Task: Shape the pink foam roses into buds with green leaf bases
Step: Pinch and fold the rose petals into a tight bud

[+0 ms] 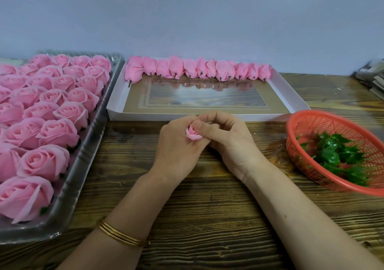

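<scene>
A pink foam rose (192, 134) sits squeezed between both hands over the middle of the wooden table. My left hand (176, 145) curls round it from the left and below. My right hand (226, 136) wraps it from the right, the thumb pressing on its top petals. Most of the flower is hidden by fingers. A clear plastic tray (87, 165) on the left holds several open pink roses (58, 132). Along the far edge of a white box lid (207, 116) lies a row of shaped pink buds (197, 69). Green leaf bases (336, 155) lie in a red basket (307, 124) at right.
The wooden table (207, 217) runs up to a pale wall behind. A stack of grey flat items (372, 76) sits at the far right edge. Gold bangles (120, 234) ring my left wrist.
</scene>
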{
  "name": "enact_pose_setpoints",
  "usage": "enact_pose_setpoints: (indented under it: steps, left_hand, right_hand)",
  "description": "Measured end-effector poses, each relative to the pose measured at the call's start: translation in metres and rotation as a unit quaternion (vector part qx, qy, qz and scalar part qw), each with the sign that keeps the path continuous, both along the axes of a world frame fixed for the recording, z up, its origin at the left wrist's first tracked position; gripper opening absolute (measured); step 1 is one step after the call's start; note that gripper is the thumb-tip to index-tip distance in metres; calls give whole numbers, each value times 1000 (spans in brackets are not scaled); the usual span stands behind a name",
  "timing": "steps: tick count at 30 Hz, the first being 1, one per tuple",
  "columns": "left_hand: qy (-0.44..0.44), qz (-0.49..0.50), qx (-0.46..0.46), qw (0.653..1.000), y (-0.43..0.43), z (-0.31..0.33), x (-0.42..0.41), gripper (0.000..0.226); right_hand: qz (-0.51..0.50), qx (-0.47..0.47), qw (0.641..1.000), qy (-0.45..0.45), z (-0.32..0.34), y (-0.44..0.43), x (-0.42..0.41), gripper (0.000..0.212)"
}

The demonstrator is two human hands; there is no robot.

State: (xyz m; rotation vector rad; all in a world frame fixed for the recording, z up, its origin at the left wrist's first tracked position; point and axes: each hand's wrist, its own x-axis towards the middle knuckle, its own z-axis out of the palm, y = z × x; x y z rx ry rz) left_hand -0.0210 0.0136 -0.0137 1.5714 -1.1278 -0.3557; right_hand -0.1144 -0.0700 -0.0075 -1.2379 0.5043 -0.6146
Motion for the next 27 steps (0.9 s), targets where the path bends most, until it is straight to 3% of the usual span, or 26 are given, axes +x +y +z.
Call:
enact_pose_setpoints:
  steps: [7,11,15,19,24,27]
  left_hand:
    - [29,44,-3,999,-2,2,-1,30]
    - [105,102,-36,989,-6,3,2,31]
    - [185,85,-67,977,-7,5,1,35]
    - [276,68,-84,955,-5,9,-3,22]
    - [344,60,-90,933,-8,10,-8,22]
    - [359,47,-82,928,-8,10,-6,20]
  right_hand:
    - [-1,30,1000,7,0,3,3,41]
    - [-16,55,998,-7,-1,1,5,16]
    - [0,-68,998,7,-5,3,4,25]
    - [1,-172,984,41,-8,10,7,30]
    - [-6,-201,979,31,-8,13,9,35]
    - [-10,-201,979,27,-7,14,9,27]
